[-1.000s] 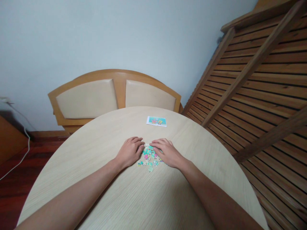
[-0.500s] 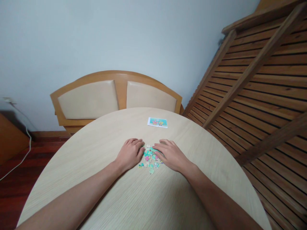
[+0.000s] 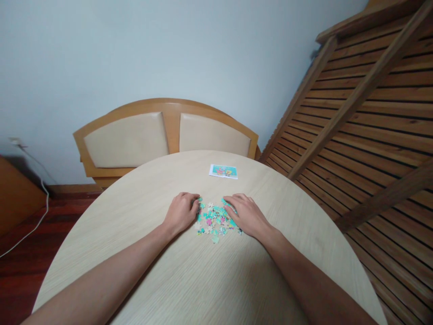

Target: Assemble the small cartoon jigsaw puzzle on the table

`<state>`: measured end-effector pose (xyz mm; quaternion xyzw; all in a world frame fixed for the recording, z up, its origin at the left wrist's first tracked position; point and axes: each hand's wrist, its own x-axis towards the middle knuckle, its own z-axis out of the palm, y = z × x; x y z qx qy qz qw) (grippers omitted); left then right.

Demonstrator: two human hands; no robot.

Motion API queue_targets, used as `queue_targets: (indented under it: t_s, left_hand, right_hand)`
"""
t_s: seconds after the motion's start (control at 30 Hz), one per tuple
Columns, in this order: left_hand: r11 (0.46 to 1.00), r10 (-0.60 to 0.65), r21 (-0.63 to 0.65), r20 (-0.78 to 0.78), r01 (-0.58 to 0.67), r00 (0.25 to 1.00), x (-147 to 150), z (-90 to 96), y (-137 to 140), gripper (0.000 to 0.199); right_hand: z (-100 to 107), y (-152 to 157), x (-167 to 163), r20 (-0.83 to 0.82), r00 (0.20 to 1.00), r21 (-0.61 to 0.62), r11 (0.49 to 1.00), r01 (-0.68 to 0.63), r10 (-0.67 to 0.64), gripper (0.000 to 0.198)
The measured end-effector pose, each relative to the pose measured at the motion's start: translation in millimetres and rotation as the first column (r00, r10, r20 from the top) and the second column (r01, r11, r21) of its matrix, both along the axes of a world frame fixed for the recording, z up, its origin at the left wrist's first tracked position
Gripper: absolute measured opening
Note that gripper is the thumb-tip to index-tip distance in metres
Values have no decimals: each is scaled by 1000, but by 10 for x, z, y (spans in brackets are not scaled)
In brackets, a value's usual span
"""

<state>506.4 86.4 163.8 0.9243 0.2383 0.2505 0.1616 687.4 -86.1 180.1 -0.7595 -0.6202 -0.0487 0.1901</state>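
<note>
Teal, pink & beige jigsaw pcs (image 3: 215, 219) lie in a loose pile, mid-bench, some overlapping; beige ones look face-down. L hand (image 3: 182, 212) rests at pile's left edge, fingers bent, thumb apart from index, no pc seen pinched. R hand (image 3: 248, 214) sits over pile's right edge, fingers loosely spread, thumb also apart, teal pcs by the tips; none seen gripped.

Risks (my judgement): a quick outward sweep could scatter pcs, b/c they're small & unconfined. Some could get lost under the palms or stick to skin, esp. on R side. Stacked pcs might flip or stay hidden if pushed together instead of spread. Pale-green pc (image 3: 215, 239) at pile's near edge could get missed or dragged by a wrist.

Beyond pile, slightly right: small card (image 3: 223, 171), pink & yellow cartoon figs on teal, white strip at left. Any lettering too tiny to read; no brand legible on pcs either.

Round pale wood-grain bench (image 3: 189, 271) under pile. Farther beyond: padded wooden backrest (image 3: 173, 122), no label visible. Right of pile, off bench: slatted wood panel (image 3: 372, 108), no writing seen.
</note>
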Motion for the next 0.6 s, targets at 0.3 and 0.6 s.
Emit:
queue_targets:
  t_s: [0.3, 0.6]
  left_hand:
    - [997, -57, 61, 20, 56, 998, -19, 40, -39, 25]
    - [968, -236, 72, -41, 238, 971, -88, 66, -116, 25]
  right_hand:
    - [9, 73, -308, -76, 977, -51, 977, -205, 201, 44]
    - [-77, 78, -220, -75, 982, -41, 984, -175, 172, 42]
